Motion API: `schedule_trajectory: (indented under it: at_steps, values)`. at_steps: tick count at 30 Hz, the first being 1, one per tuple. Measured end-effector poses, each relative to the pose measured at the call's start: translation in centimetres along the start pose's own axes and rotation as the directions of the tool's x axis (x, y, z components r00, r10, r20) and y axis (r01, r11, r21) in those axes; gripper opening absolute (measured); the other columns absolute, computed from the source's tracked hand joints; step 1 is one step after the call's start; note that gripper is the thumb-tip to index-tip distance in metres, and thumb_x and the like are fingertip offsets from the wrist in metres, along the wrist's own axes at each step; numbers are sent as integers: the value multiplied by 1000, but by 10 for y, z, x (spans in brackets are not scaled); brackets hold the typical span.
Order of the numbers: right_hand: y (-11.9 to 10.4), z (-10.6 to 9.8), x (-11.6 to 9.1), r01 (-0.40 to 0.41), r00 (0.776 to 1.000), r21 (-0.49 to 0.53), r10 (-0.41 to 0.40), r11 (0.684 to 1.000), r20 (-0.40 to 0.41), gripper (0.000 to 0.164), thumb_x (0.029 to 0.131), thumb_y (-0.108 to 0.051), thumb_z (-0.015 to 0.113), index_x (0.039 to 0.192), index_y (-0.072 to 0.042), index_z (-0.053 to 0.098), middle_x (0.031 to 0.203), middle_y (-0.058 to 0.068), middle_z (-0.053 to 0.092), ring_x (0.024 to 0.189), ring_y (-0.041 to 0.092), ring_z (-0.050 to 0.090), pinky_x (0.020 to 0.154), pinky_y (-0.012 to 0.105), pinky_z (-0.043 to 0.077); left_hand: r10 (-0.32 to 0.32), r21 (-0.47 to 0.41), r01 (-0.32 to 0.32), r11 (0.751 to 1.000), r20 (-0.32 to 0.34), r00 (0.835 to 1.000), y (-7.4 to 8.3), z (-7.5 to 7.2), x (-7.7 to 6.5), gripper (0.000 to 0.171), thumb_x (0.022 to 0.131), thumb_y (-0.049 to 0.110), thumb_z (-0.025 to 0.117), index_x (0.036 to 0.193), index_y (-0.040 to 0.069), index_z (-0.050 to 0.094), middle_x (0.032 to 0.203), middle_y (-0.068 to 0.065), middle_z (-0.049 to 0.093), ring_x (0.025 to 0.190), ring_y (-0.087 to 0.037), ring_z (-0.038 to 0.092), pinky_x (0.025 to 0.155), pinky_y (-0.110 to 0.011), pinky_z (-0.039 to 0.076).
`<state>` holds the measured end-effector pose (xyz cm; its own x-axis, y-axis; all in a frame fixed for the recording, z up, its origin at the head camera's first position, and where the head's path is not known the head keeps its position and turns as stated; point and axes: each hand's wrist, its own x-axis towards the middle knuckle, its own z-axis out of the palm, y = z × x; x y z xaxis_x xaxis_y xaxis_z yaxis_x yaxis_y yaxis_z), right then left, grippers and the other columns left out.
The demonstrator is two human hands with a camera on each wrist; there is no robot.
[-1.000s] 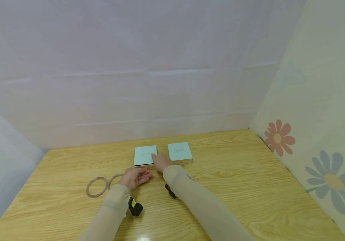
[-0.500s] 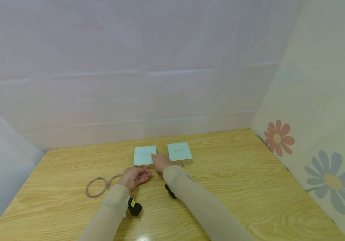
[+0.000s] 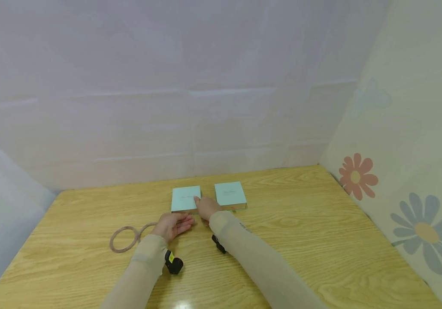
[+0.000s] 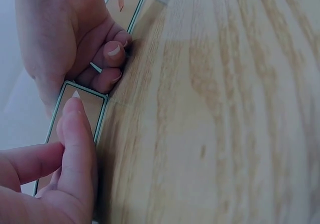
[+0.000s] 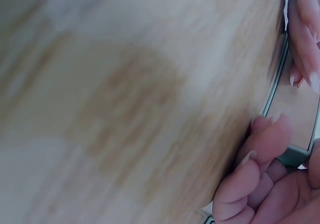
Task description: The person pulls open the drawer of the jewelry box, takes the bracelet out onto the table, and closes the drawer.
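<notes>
Near the table's back lies a pale blue, square, flat box with faint print on its lid and a tan front side. My right hand grips its right end, thumb on the lid; in the right wrist view that hand's other fingers are curled at the corner. My left hand touches the tan front side with fairly straight fingertips, as the left wrist view shows at the box's front panel. A matching box stands just right of my right hand, apart from the held one.
Two thin pinkish rings lie left of my left hand: a whole one and one partly hidden by the hand. The wooden table ends at a pale back wall sheet. A flower-printed sheet stands at the right.
A dark gap under the front edge of the left box's lid, seen one second ago, has closed. Both hands have stayed nearly in place.
</notes>
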<state>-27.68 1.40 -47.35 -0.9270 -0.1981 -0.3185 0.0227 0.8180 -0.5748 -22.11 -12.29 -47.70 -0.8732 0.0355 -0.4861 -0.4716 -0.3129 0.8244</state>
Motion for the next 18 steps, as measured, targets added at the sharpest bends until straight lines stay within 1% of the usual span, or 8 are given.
schedule_trajectory:
  at_steps: [4, 7, 9, 12, 14, 18]
  values:
    - [0, 0, 0, -6, 1000, 4, 6, 1000, 1, 64, 107, -45, 26, 73, -4, 62, 36, 1, 40, 28, 15, 38, 31, 27, 35, 0, 16, -1, 1000, 12, 1000, 0, 0, 1, 30, 101, 0, 47, 126, -16, 50, 84, -8, 69, 78, -15, 69, 75, -27, 57]
    - [1, -1, 0, -7, 1000, -2, 7, 1000, -3, 63, 107, -44, 26, 79, -4, 64, 36, 1, 39, 28, 14, 37, 31, 26, 35, 7, 37, -8, 999, 28, 1000, -1, -1, 1, 33, 102, 1, 46, 130, -16, 47, 92, -11, 69, 82, -16, 69, 77, -28, 57]
    - [2, -1, 1, -3, 1000, -3, 3, 1000, -2, 64, 107, -44, 25, 80, -3, 65, 36, 1, 39, 28, 14, 37, 32, 26, 35, 19, 48, -20, 999, 27, 999, 0, -1, 0, 34, 102, 2, 46, 131, -16, 47, 95, -12, 69, 83, -16, 69, 77, -28, 57]
    - [3, -3, 3, -2, 1000, 8, 2, 1000, 3, 64, 107, -44, 25, 77, -3, 64, 36, 1, 39, 28, 13, 37, 32, 25, 34, 46, 64, -48, 997, 25, 999, 0, -2, -3, 34, 102, 2, 46, 130, -17, 48, 98, -14, 69, 84, -16, 68, 77, -29, 57]
    - [5, -3, 4, -3, 1000, 18, 3, 1000, 4, 64, 107, -43, 25, 75, -3, 62, 36, 1, 39, 28, 13, 36, 31, 25, 32, 56, 77, -58, 995, 36, 998, 0, -3, -4, 34, 102, 2, 46, 130, -17, 48, 99, -14, 69, 84, -17, 68, 76, -28, 57]
    - [9, -6, 5, -10, 1000, 31, 9, 999, 1, 66, 108, -43, 24, 70, -3, 61, 35, 0, 37, 28, 12, 33, 30, 24, 29, 65, 110, -73, 991, 76, 995, -1, 0, -7, 34, 101, 1, 47, 129, -18, 47, 99, -15, 70, 85, -18, 69, 75, -29, 57]
